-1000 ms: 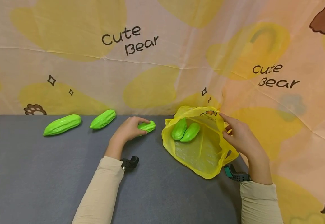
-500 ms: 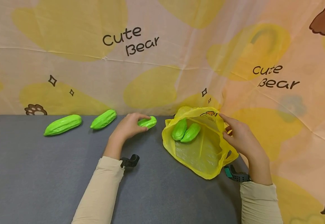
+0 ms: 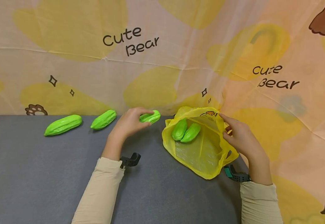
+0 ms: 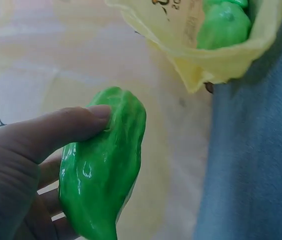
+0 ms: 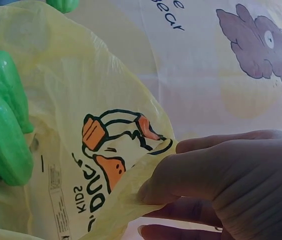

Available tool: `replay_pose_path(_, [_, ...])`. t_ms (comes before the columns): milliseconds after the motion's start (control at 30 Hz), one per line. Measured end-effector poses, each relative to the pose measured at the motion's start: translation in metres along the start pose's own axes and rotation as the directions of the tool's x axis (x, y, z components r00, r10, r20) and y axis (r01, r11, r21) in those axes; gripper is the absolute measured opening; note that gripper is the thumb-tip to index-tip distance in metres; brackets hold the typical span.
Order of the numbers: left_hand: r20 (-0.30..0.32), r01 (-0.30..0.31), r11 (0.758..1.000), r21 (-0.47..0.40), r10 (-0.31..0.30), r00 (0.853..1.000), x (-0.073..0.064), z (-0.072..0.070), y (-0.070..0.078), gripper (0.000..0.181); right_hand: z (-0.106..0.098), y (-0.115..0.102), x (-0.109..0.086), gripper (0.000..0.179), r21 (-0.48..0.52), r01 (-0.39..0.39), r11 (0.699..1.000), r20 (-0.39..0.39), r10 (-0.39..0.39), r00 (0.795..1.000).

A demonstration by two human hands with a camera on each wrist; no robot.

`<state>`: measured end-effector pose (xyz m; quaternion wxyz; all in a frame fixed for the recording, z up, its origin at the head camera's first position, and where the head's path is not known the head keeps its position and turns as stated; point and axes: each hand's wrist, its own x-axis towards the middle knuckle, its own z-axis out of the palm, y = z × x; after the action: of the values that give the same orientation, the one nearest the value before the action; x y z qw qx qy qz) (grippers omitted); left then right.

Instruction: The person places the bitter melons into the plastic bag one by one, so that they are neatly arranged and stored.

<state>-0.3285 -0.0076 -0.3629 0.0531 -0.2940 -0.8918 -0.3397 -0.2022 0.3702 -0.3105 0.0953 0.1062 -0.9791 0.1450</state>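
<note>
Left hand [image 3: 128,123] grips a gourd [image 3: 151,117] near the bag [image 3: 201,155] that the right hand [image 3: 243,138] pinches. Only the left-wrist view shows that gourd's narrow end [image 4: 98,222]. Two gourds [image 3: 190,133] lie bagged; loose gourds [image 3: 103,119] rest farther left.

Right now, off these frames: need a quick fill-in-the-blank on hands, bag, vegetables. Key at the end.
1. The left hand grips a vegetable whose colour is ____.
2. The right hand holds the rim of a bag whose colour is ____.
3. The vegetables inside the bag number ____.
4. Altogether, the head view shows ____ vegetables.

Missing words: green; yellow; two; five.
</note>
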Motion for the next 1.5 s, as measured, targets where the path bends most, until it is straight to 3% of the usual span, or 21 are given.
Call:
replay_pose_path(467, [-0.001, -0.125, 0.992, -0.029, 0.125, 0.992, -0.001, -0.005, 0.029, 0.044, -0.001, 0.0, -0.002, 0.068, 0.003, 0.008, 1.0, -0.009, -0.008, 1.0])
replay_pose_path(1100, [-0.025, -0.179, 0.983, -0.045, 0.178, 0.984, -0.003, -0.005, 0.048, 0.043, -0.001, -0.002, -0.002, 0.068, 0.002, 0.011, 1.0, -0.018, -0.011, 1.0])
replay_pose_path(1500, [-0.024, -0.272, 0.961, -0.049, 0.271, 0.962, -0.003, 0.003, 0.07, 0.042, -0.001, -0.003, -0.001, 0.068, -0.002, 0.01, 1.0, -0.019, -0.01, 1.0])
